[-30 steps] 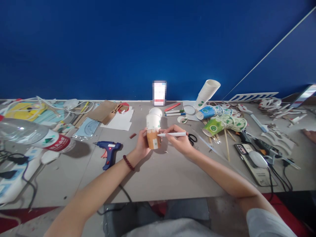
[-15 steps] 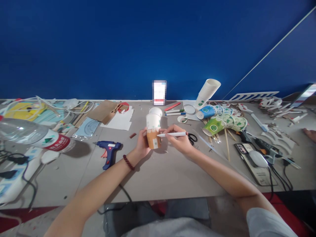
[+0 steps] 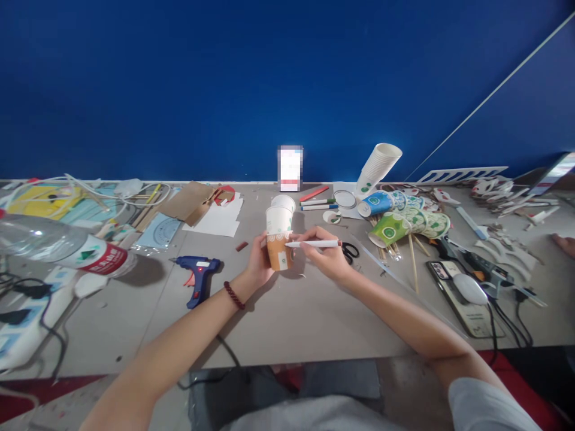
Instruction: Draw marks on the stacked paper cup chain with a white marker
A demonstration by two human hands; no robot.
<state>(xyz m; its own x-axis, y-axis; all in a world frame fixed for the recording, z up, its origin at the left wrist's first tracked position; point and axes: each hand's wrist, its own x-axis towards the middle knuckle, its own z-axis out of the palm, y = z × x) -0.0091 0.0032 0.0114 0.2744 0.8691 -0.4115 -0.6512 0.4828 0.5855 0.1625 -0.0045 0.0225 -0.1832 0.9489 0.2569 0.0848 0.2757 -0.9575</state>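
Observation:
My left hand (image 3: 260, 260) wraps round the side of a paper cup (image 3: 279, 257), whose lower part is coloured orange with a scalloped upper edge and a small white patch. Another white paper cup (image 3: 284, 202) stands just behind it. My right hand (image 3: 324, 251) pinches a white marker (image 3: 317, 243) with a red end. The marker lies level, its tip at the orange side of the cup. Black scissors (image 3: 350, 252) rest just right of my right hand. A blue glue gun (image 3: 200, 275) lies left of my left hand.
Coloured markers (image 3: 318, 206) lie behind the cups. Further right are a tall stack of white cups (image 3: 378, 170), a blue cup stack (image 3: 377, 203), a green one (image 3: 395, 227) and a phone (image 3: 478, 326). A large water bottle (image 3: 67, 245) lies left. Another person's hand (image 3: 565, 245) shows far right.
Almost nothing differs. The marker tip stays at the orange part of the cup, with at most a tiny shift, and both hands keep their hold.

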